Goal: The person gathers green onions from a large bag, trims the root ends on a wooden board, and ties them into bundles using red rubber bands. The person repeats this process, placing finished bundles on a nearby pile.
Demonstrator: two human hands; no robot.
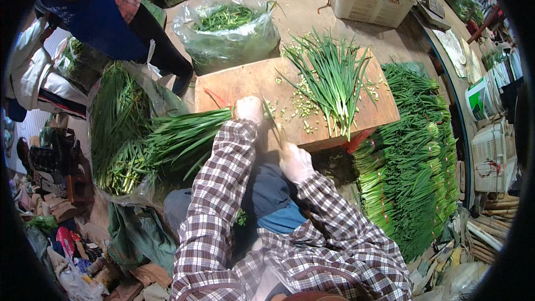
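Observation:
My left hand (249, 109) is closed around the stem end of a bundle of green garlic chives (192, 136), whose leaves hang to the left over the edge of a wooden board (238, 79). A red tie (217, 97) lies by the bundle. In my right hand (296, 162) is the handle of a knife (273, 123), its blade upright beside my left fist. Loose chives (334, 79) are spread on the board's right part, with cut stem ends (304, 100) scattered around them.
Stacked tied bundles (411, 154) stand right of the board. An open plastic bag of greens (228, 29) is behind it, another bag of chives (121, 125) at left. A person in a blue apron (98, 16) stands at the upper left. White plastic crates (372, 0) are at the back right.

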